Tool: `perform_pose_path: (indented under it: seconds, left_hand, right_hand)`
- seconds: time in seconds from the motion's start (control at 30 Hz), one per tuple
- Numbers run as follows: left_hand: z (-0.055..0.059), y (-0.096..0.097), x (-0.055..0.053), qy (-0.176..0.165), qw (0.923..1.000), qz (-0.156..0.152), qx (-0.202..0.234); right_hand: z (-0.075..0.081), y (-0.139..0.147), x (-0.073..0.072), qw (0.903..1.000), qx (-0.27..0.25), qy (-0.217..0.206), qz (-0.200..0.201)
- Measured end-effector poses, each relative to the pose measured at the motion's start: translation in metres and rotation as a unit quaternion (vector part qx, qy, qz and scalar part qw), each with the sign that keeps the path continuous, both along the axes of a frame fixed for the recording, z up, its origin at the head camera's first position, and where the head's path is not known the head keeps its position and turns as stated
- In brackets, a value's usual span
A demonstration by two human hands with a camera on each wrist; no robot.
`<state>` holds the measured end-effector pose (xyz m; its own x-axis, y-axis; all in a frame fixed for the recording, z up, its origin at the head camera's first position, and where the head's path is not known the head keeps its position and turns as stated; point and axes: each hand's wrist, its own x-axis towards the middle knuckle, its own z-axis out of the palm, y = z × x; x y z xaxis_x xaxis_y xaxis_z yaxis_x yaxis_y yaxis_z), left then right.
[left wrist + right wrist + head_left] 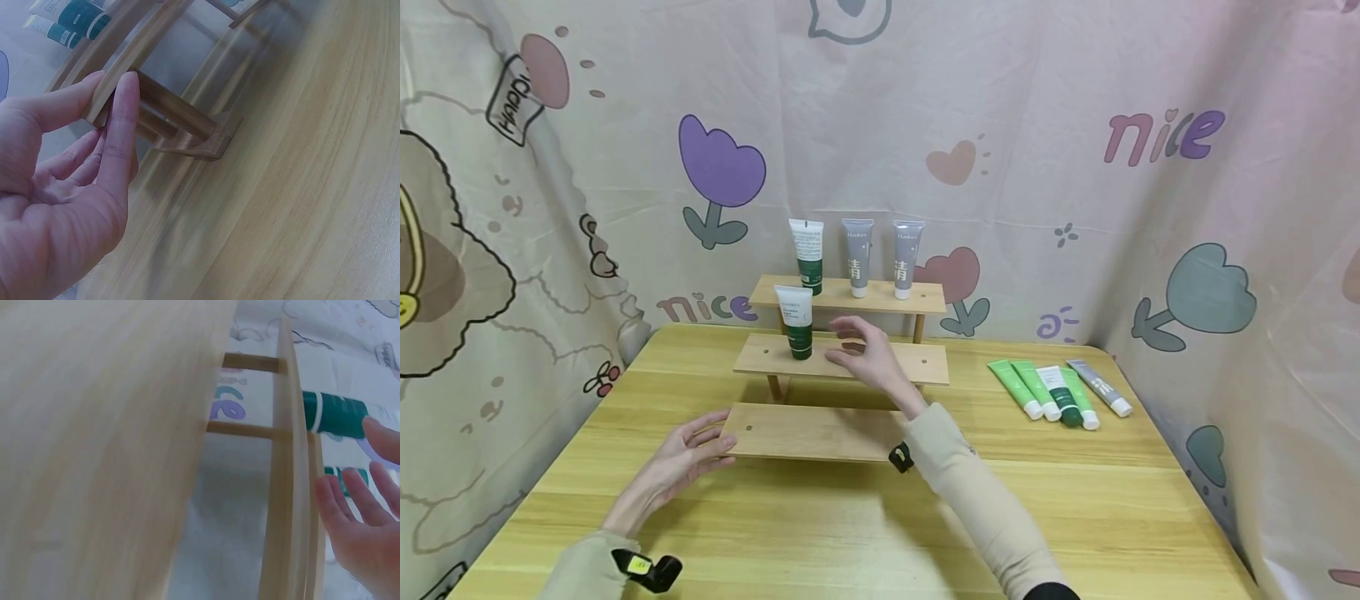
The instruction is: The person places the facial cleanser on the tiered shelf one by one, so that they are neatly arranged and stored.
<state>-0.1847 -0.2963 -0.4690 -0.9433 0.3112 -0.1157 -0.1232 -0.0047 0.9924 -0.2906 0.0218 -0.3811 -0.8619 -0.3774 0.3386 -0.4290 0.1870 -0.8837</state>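
Note:
A three-tier wooden display stand [820,433] stands on the table. My left hand [688,454] pinches the left end of its lowest board, thumb on top and fingers beneath, as the left wrist view shows at the board's end [100,109]. On the middle board stands a white and green squeeze tube [796,321], cap down. My right hand [872,354] is just right of it over that board, fingers spread and apart. In the right wrist view the thumb [382,440] overlaps the tube's green part [340,414]. Another white and green tube [808,254] and two grey tubes [858,257] stand on the top board.
On the table's right side lie several squeeze tubes: green ones [1017,388], a white and green one [1060,397] and a grey one [1099,387]. A patterned cloth [1030,167] hangs behind and beside the wooden table [1075,500].

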Motion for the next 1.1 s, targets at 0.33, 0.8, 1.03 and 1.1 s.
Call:
perform_pose_path:
  seconds: [0.33,0.8,1.03,1.1]
  left_hand:
    - [-0.003,0.0,0.0,0.0,1.0,-0.005,0.008]
    - [0.0,-0.001,0.0,-0.01,0.9999,0.011,0.004]
    - [-0.001,-0.001,-0.001,-0.01,0.9999,0.008,0.003]
    - [-0.001,0.0,-0.001,-0.008,0.9999,0.006,0.004]
  right_hand:
    - [-0.007,0.047,0.012,0.9999,-0.005,0.005,0.013]
    - [-0.013,0.112,0.026,0.999,-0.041,0.004,-0.018]
    - [-0.024,0.139,0.029,0.9953,-0.062,0.021,-0.071]
    - [-0.027,0.149,0.03,0.993,-0.071,0.016,-0.093]
